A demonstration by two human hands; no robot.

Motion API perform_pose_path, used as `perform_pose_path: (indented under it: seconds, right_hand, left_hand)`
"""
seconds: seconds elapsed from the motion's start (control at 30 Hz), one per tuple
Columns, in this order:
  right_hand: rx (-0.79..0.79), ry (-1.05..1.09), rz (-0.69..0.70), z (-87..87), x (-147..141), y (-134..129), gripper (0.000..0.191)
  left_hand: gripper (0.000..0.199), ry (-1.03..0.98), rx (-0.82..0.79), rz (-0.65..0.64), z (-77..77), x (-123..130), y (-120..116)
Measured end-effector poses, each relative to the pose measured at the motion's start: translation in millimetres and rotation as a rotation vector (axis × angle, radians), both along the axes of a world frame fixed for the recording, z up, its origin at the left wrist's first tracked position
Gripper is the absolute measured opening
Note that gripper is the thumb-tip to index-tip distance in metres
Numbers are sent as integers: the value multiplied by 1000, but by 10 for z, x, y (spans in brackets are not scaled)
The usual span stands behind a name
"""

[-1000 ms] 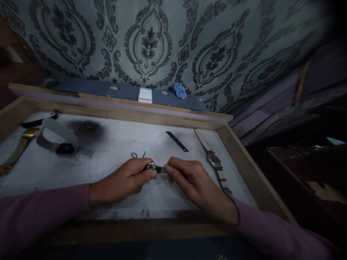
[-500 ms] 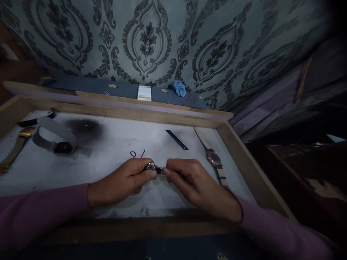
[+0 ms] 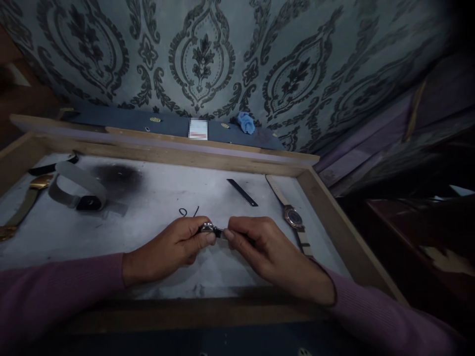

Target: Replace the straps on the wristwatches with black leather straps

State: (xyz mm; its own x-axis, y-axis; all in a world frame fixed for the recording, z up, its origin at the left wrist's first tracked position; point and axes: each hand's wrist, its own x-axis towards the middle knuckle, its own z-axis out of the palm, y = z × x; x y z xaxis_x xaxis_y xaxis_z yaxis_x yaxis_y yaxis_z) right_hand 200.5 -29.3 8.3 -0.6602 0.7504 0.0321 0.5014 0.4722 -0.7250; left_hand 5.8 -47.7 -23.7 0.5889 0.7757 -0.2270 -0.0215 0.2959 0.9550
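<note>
Between my hands is a small watch [image 3: 208, 227] with a shiny metal case and a dark strap. My left hand [image 3: 178, 244] pinches the case between thumb and fingers. The thumb and forefinger of my right hand [image 3: 263, 247] are closed on the short dark strap piece [image 3: 218, 232] at the case's right side. Just beyond my left hand, a thin black curl and stroke [image 3: 183, 212] show on the white surface. A flat black strip [image 3: 242, 192] lies farther back. To the right rests a watch with a light strap [image 3: 293, 216].
A wooden-rimmed tray [image 3: 334, 227] surrounds the white surface. At its left lie a grey-banded watch [image 3: 89, 202], a gold watch [image 3: 40, 182] and a black strap [image 3: 48, 168]. Behind the rim are a small white card [image 3: 198, 129] and a crumpled blue cloth [image 3: 245, 122].
The view has shifted very slightly. Both hands keep the same hold on the watch and its strap.
</note>
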Motion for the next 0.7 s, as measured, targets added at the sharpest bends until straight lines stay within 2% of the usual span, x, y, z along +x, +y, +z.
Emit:
perform_pose_path:
  seconds: [0.33,0.7]
  right_hand:
    - [-28,-43,-2,50,-10,-1,33]
    - [-131,-77,-9,45,-19,36,30]
  left_hand:
    - [24,15,31,18,-30,5,-8]
    - [26,269,323,57,-22,2,-4]
